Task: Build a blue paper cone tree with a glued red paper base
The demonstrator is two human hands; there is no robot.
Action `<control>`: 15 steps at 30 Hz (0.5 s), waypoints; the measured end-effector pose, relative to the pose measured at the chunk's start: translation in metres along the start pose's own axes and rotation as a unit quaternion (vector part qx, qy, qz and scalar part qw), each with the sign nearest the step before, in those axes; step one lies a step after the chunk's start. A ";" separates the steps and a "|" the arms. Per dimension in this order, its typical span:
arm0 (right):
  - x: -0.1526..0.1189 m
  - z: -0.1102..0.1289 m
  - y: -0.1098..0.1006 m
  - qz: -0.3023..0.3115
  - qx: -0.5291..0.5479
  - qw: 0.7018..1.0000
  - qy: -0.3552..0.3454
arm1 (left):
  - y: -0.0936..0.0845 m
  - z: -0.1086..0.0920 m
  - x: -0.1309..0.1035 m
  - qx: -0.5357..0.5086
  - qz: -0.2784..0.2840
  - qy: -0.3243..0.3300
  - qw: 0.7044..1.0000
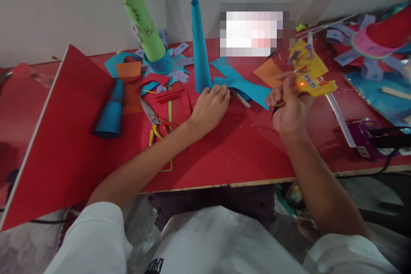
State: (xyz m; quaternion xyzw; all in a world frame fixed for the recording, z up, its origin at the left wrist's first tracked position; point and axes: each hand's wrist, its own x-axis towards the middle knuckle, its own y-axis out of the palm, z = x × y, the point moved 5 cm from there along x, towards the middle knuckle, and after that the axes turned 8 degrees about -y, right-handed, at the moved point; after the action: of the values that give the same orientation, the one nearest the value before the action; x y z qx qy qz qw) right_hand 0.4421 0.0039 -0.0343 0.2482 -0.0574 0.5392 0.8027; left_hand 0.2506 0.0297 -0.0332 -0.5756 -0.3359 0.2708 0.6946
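Observation:
My left hand [212, 105] rests at the foot of a tall blue paper cone [201, 51], its fingers bent and close together at the near end of a blue paper piece [240, 83]; what they pinch, if anything, is hidden. Off to the right, my right hand [290, 107] is wrapped round a yellow glue gun [313, 84] with a small orange light on it. Orange paper [268, 72] lies behind that hand. Beneath the blue paper is a pale stick [241, 99]. Scissors [154, 120] with red and yellow handles lie left of my left hand.
A green paper tube [141, 21] stands in a blue ring at the back left. A smaller blue cone [111, 113] is beside a large red board [64, 137]. At the right are a purple power box [369, 137] with cables and a red tube [391, 30] in a pink ring.

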 end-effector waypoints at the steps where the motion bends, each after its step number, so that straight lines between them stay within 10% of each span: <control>1: 0.001 0.002 -0.003 -0.019 0.003 1.000 -0.014 | -0.005 0.000 0.004 -0.014 -0.015 -0.012 1.000; 15: 0.004 0.023 -0.019 -0.156 -0.053 0.965 -0.206 | -0.021 -0.052 0.062 -0.265 -0.146 -0.066 0.951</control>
State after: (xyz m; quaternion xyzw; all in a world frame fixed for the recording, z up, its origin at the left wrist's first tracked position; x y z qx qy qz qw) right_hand 0.4642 -0.0090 -0.0194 0.3170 -0.2111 0.3408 0.8595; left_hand 0.3297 0.0406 -0.0088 -0.6645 -0.5211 0.1044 0.5253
